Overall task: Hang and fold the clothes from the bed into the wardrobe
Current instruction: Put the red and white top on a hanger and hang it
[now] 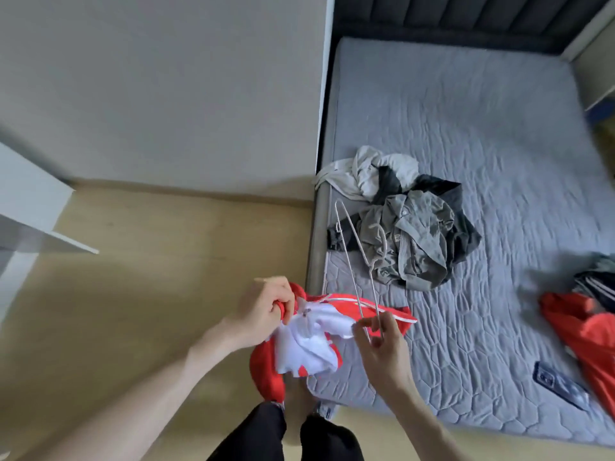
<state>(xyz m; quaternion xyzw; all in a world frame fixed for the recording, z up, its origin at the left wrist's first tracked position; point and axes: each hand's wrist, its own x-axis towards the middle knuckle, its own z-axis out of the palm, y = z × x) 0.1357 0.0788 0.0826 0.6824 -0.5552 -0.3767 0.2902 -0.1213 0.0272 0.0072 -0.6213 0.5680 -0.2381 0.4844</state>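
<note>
A red jacket with white lining [309,344] hangs over the near left corner of the bed. My left hand [266,309] grips its red collar edge. My right hand [379,337] pinches one end of a thin metal wire hanger [352,254], which stretches away over the mattress toward the pile. A heap of grey, black and white clothes [406,224] lies on the grey quilted mattress [482,134]. Another red garment [589,331] and a dark striped one [595,284] lie at the right edge.
A phone [559,384] lies on the mattress near the right. A white wardrobe door [36,207] stands open at the left. The wall [166,78] runs beside the bed; wooden floor [149,277] lies below. My dark-trousered legs [283,434] stand by the bed corner.
</note>
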